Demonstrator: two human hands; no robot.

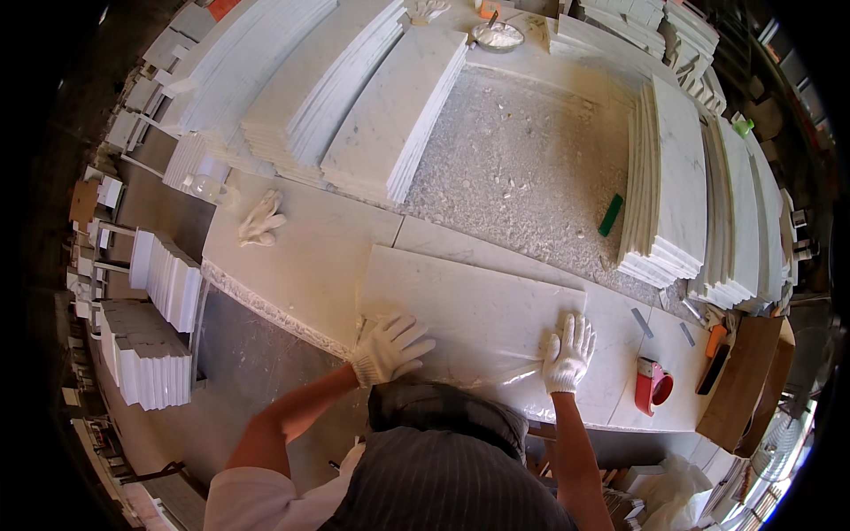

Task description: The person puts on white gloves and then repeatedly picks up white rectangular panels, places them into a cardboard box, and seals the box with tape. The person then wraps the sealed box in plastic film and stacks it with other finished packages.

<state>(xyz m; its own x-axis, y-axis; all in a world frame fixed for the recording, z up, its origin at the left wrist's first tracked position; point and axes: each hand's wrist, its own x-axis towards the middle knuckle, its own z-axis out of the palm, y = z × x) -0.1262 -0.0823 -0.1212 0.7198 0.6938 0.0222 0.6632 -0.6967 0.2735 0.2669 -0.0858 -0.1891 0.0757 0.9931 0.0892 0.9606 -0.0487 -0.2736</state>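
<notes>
A long white marble slab (478, 305) lies flat before me on the worktable. My left hand (392, 348), in a white knit glove, rests flat near the slab's left end with its fingers spread. At the opposite end, my gloved right hand (569, 354) lies palm down, fingers stretched out and pointing away from me. Between the hands, along the slab's near side, shiny clear film (505, 379) catches the light. Neither hand grips anything.
Stacks of marble slabs (398, 106) stand far left, others (670, 177) at right. Gravelly grit (513, 150) lies between them. A red tape dispenser (653, 387), cardboard box (748, 380) and green block (610, 215) are at right. Spare gloves (262, 219) and a bowl of white paste (498, 35) lie farther off.
</notes>
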